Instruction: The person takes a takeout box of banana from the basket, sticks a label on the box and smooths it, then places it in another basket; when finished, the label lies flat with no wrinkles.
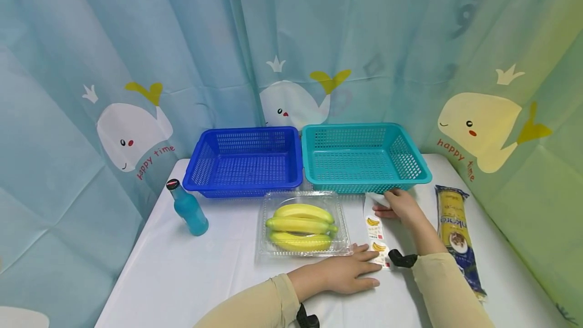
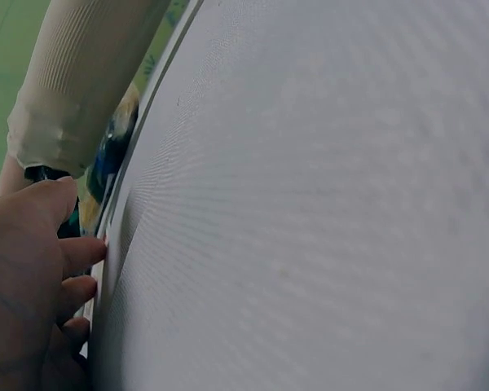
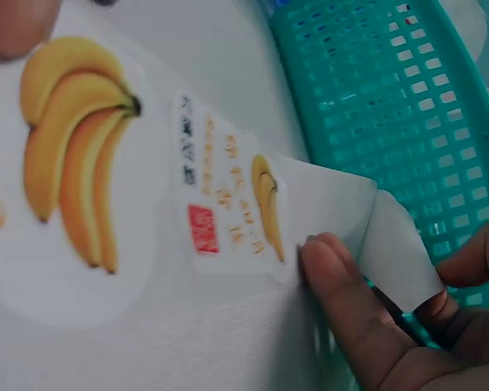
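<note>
A narrow strip of banana stickers (image 1: pixel 374 231) lies on the white table, printed with yellow bananas and small text. My right hand (image 1: pixel 403 207) pinches its far end, where a blank white piece (image 3: pixel 399 252) curls up between thumb and fingers in the right wrist view. Spread fingers of my left hand (image 1: pixel 349 270) rest on the strip's near end, holding nothing. Just left of the strip is a clear plastic box (image 1: pixel 342 216) with several yellow-green bananas (image 1: pixel 298 225) inside. The left wrist view shows mostly tablecloth and part of the left hand (image 2: pixel 24 277).
Behind stand a blue basket (image 1: pixel 243 186) and a teal basket (image 1: pixel 364 185), side by side. A blue bottle (image 1: pixel 191 212) stands at the left. Along the right edge lies a yellow and navy packet (image 1: pixel 457 232). A printed curtain (image 1: pixel 205 39) hangs around the table.
</note>
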Tool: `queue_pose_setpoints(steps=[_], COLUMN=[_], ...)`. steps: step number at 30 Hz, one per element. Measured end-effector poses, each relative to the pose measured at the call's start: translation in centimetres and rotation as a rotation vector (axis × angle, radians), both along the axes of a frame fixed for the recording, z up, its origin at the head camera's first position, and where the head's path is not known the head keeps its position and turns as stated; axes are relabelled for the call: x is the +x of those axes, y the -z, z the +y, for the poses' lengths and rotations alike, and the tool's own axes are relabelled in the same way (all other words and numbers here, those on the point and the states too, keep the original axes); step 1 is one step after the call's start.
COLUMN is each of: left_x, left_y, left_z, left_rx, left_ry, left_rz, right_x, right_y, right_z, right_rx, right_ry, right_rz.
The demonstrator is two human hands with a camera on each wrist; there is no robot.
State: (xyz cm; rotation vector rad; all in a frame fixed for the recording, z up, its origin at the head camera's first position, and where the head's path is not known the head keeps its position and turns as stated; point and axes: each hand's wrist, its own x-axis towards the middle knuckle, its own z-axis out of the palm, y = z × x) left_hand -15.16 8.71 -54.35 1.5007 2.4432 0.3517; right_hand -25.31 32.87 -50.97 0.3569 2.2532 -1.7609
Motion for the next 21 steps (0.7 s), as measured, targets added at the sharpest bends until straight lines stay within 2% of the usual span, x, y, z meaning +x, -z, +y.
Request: queue_pose_setpoints(steps=[5, 11, 21], left_x=[0.0, 0.0, 0.1], left_y=[-0.1, 0.1, 0.1], left_z=[0.0, 0.1, 0.1], left_rx=[0.002, 0.002, -0.006], left_ry=[0.001, -0.005, -0.011], left_rz=[0.003, 0.006, 0.009], right_x=[0.5, 0.6, 1.0], right_y=[-0.5, -0.4, -0.4], right_z=[0.5, 1.0, 1.1], right_rx=[-0.126, -0.203, -0.107], right_ry=[-0.001, -0.029, -0.023], right_rz=[0.028, 0.058, 0.118])
